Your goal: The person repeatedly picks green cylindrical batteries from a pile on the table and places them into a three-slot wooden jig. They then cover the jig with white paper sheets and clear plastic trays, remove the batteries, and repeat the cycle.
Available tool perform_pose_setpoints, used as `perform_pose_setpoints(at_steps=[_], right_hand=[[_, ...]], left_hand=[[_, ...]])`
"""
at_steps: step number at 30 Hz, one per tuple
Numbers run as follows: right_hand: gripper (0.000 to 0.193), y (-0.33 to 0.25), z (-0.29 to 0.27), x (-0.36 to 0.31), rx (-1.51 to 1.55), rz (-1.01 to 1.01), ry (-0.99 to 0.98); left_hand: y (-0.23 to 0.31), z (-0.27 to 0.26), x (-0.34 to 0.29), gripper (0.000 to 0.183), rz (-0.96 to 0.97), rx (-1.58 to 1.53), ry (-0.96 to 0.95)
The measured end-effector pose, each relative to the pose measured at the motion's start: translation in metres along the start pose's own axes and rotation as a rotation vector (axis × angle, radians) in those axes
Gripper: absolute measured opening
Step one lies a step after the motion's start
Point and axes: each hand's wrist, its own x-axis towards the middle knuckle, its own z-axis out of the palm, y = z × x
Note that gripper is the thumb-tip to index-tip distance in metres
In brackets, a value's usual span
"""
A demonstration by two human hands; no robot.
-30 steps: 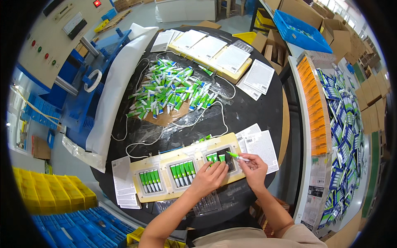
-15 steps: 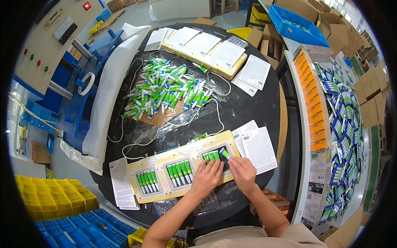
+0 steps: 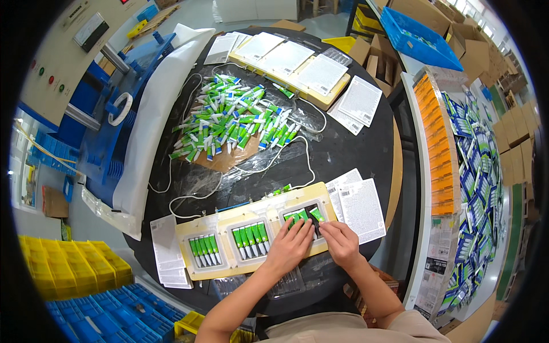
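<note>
A long cream tray (image 3: 251,268) lies across the near side of the round black table, with three clear blister packs in it. Small green tubes with white caps stand in rows in the left blister pack (image 3: 205,250) and the middle one (image 3: 250,239). My left hand (image 3: 290,246) rests with its fingers laid out over the tubes (image 3: 295,217) in the right-hand pack, hiding their lower ends. Beside it my right hand (image 3: 341,241) pinches another green tube (image 3: 317,214) at that pack's right side; its lower part is hidden by the fingers.
A heap of loose tubes (image 3: 229,117) lies beyond the tray, with a white cord (image 3: 197,199) around it. Printed cards (image 3: 361,208) flank the tray. A second cream tray (image 3: 320,98) holds cards at the back. Blue machinery (image 3: 97,154) stands left; a shelf with packaged tubes (image 3: 469,200) stands right.
My right hand has lowered the tube into the right side of the blister pack, turning it so its green face shows. My left hand stays over the neighbouring tubes. The view has shifted slightly.
</note>
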Motion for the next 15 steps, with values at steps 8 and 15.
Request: perform_pose_setpoints(at_steps=[8,15], right_hand=[[0.027,0.005,-0.001,0.0,0.078,-0.043,-0.225],[0.032,-0.001,0.001,0.008,0.147,0.038,-0.217]], left_hand=[[-0.005,0.003,-0.011,0.033,-0.028,-0.11,0.028],[-0.008,0.006,-0.018,0.033,-0.019,-0.157,0.066]])
